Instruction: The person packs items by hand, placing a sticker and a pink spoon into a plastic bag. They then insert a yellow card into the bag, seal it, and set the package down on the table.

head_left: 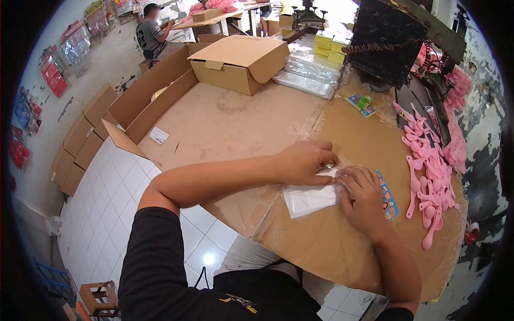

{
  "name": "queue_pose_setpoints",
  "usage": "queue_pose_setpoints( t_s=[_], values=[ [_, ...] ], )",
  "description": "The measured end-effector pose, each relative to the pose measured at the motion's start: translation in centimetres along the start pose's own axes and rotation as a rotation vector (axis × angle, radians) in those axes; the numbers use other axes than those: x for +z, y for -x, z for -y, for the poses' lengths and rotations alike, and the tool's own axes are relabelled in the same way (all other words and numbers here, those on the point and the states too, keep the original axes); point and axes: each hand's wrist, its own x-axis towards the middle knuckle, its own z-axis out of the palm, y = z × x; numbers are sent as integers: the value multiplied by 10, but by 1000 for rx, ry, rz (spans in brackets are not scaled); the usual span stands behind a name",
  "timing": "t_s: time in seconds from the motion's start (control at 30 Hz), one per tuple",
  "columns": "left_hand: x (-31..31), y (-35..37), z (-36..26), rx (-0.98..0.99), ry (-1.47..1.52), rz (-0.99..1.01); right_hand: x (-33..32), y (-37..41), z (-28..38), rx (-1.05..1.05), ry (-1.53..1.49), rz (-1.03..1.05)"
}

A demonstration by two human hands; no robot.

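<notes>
A small stack of clear plastic bags (pixel 310 200) lies on the cardboard-covered table in front of me. My left hand (pixel 308 163) reaches across to its upper edge, with thumb and fingers pinched at the plastic. My right hand (pixel 361 195) is at the right end of the same bags, fingers bent in and closed on the plastic close to the left fingertips. Beside the right hand, partly hidden under it, is a blue printed card (pixel 388 197). A pile of pink plastic spoons (pixel 428 176) spreads over the table's right side.
A black machine (pixel 383 40) stands at the back right. Near it are green clips on a card (pixel 361 104), flat plastic packs (pixel 310 75) and yellow boxes (pixel 329 43). A cardboard box (pixel 238 61) sits at the back. Another person (pixel 152 35) works at a far table.
</notes>
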Motion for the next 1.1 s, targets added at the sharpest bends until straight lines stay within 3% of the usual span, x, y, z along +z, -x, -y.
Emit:
queue_pose_setpoints(
  t_s=[0.27,0.47,0.57,0.67,0.77,0.97,1.1],
  values=[
    [10,11,6,35,203,-119,-2,-2,-2,23,-44,-53],
    [3,11,2,-34,235,-109,-48,-12,-5,358,-313,-58],
    [3,12,-3,-109,281,-138,-85,-8,-22,370,-111,261],
    [-6,12,-14,-283,377,-47,-102,18,-38,329,249,394],
    [-7,14,-22,-347,476,-17,-104,26,-40,525,137,519],
    [-1,13,-18,-387,763,-42,-103,34,-61,767,-140,354],
    [-5,10,-21,-381,948,-95,-114,22,-48,578,-139,164]
  ],
)
